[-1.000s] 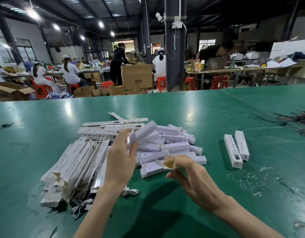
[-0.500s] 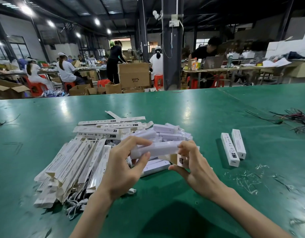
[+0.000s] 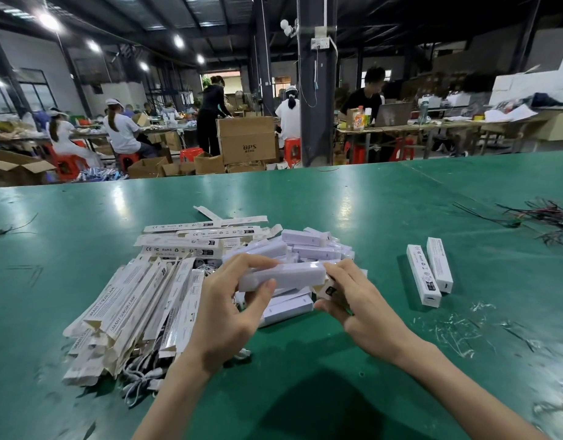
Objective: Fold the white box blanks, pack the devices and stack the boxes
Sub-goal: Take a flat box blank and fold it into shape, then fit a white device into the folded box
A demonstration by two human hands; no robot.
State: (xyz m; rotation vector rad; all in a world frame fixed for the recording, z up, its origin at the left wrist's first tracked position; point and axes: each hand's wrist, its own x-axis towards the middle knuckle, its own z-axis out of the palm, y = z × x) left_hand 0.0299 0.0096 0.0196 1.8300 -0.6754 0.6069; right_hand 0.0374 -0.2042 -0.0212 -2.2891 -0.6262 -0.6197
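The left hand grips the white device by its left end, thumb under and fingers over. The right hand pinches the open end of a box at the device's right end. Both are held above the green table, in front of the pile of devices.

The device's long axis runs left to right and rises slightly, with the right end pointing at the box mouth. If that end meets a flap, I think the flap may bend or the card may crush. The glossy wrap may also slip in the fingers.
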